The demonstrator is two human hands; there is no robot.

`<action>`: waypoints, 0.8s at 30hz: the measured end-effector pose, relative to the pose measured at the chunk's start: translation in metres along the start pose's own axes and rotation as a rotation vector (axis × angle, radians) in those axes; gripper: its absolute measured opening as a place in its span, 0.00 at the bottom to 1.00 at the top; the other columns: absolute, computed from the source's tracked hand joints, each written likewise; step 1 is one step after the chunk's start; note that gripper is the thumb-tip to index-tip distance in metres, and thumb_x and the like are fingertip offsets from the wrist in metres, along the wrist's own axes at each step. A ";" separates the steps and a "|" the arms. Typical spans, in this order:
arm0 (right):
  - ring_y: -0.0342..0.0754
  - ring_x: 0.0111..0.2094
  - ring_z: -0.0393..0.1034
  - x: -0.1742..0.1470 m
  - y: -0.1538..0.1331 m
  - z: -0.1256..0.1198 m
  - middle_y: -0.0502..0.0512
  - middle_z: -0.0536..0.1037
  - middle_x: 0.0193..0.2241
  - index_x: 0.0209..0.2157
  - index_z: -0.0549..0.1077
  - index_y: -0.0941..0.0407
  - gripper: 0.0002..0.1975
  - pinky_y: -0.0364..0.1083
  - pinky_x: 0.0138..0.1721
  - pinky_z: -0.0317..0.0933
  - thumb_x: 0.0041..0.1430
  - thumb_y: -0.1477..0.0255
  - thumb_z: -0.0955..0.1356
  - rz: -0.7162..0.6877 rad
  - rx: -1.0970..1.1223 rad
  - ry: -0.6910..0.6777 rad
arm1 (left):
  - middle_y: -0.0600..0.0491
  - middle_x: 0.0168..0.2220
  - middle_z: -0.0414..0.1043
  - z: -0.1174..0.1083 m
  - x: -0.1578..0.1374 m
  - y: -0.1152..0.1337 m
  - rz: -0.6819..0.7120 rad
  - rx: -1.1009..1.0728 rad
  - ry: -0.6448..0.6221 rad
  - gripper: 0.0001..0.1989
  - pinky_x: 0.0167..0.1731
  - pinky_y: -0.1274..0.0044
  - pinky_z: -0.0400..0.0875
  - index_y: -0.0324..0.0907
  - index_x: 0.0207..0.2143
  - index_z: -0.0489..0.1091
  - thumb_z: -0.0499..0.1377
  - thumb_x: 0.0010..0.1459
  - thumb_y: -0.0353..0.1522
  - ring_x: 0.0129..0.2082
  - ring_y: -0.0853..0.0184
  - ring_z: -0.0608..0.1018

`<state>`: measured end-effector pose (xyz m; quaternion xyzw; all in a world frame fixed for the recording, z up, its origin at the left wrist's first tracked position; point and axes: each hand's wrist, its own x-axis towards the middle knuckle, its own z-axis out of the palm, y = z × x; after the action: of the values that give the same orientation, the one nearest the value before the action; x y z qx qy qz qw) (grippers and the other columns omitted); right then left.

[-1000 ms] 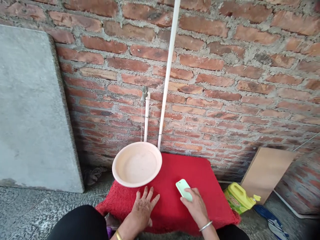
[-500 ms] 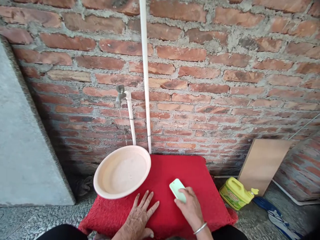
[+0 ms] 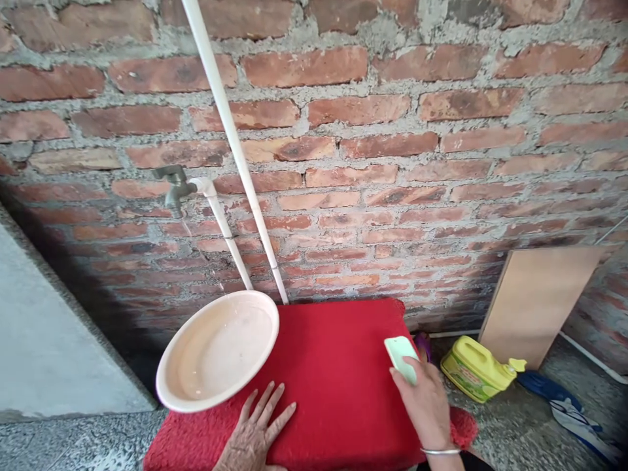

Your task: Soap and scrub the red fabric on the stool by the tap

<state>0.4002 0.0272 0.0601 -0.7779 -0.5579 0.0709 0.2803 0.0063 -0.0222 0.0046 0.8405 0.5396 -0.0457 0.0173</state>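
Observation:
A red cloth point(image 3: 338, 366) with a shaggy edge covers a low surface in front of me. My left hand point(image 3: 252, 425) lies flat on it with the fingers spread, just below a pale pink basin point(image 3: 169, 386). My right hand point(image 3: 426, 399), a silver bangle at its wrist, grips a pale green scrub brush point(image 3: 401, 353) near the cloth's right side. The brush has a smooth back and a small hole at its far end; its underside is hidden. Water sits in the basin, and a thin stream falls towards it from a grey tap point(image 3: 175, 190).
White pipes point(image 3: 235, 144) run up the brick wall point(image 3: 338, 65). To the right are a yellow jug point(image 3: 478, 369), a leaning board point(image 3: 542, 301) and blue-and-white flip-flops point(image 3: 574, 412). A grey slab point(image 3: 59, 314) stands at the left.
My right hand has moved the scrub brush rightwards across the red cloth, towards its edge. My left hand stays flat on the cloth. The camera view has tilted and shifted.

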 end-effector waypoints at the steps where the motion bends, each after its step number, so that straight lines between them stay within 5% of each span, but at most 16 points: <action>1: 0.54 0.45 0.70 -0.001 -0.017 0.005 0.57 0.74 0.43 0.45 0.76 0.51 0.18 0.50 0.51 0.62 0.56 0.58 0.65 -0.058 0.023 -0.057 | 0.50 0.69 0.52 0.001 0.000 -0.002 0.009 0.002 0.008 0.56 0.64 0.53 0.54 0.66 0.66 0.49 0.70 0.36 0.55 0.66 0.42 0.58; 6: 0.52 0.45 0.71 0.002 -0.064 0.027 0.54 0.74 0.43 0.43 0.78 0.48 0.15 0.49 0.51 0.61 0.54 0.67 0.68 -0.230 0.021 -0.248 | 0.55 0.67 0.58 0.006 0.000 -0.008 0.001 0.038 -0.011 0.46 0.63 0.57 0.56 0.68 0.65 0.49 0.66 0.47 0.53 0.66 0.46 0.60; 10: 0.54 0.45 0.71 0.020 -0.020 0.021 0.56 0.74 0.44 0.45 0.77 0.49 0.16 0.50 0.50 0.62 0.54 0.64 0.68 -0.148 -0.028 -0.151 | 0.59 0.66 0.60 0.014 0.000 -0.012 -0.012 0.121 0.030 0.37 0.62 0.60 0.58 0.72 0.64 0.47 0.61 0.57 0.39 0.65 0.52 0.62; 14: 0.57 0.41 0.71 0.033 0.028 0.008 0.62 0.73 0.43 0.46 0.76 0.53 0.19 0.53 0.48 0.64 0.58 0.60 0.64 -0.007 -0.104 0.043 | 0.58 0.65 0.61 0.022 -0.003 -0.018 0.025 0.190 0.093 0.35 0.60 0.60 0.62 0.72 0.65 0.45 0.58 0.60 0.41 0.64 0.53 0.65; 20: 0.58 0.45 0.70 0.028 0.001 0.024 0.61 0.74 0.44 0.46 0.76 0.53 0.18 0.53 0.51 0.61 0.58 0.62 0.64 -0.143 -0.028 -0.024 | 0.56 0.63 0.65 0.024 -0.005 -0.020 0.069 0.269 0.150 0.34 0.58 0.61 0.63 0.70 0.66 0.46 0.56 0.60 0.48 0.62 0.53 0.67; 24: 0.56 0.44 0.69 0.031 0.003 0.030 0.60 0.75 0.43 0.44 0.76 0.52 0.17 0.52 0.50 0.62 0.57 0.61 0.65 -0.193 -0.006 -0.016 | 0.53 0.62 0.67 0.012 -0.005 -0.012 0.137 0.388 0.332 0.35 0.58 0.65 0.59 0.65 0.67 0.48 0.56 0.60 0.49 0.61 0.55 0.67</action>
<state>0.4011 0.0651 0.0400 -0.7207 -0.6328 0.0483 0.2791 -0.0074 -0.0226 -0.0071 0.8586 0.4582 -0.0085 -0.2298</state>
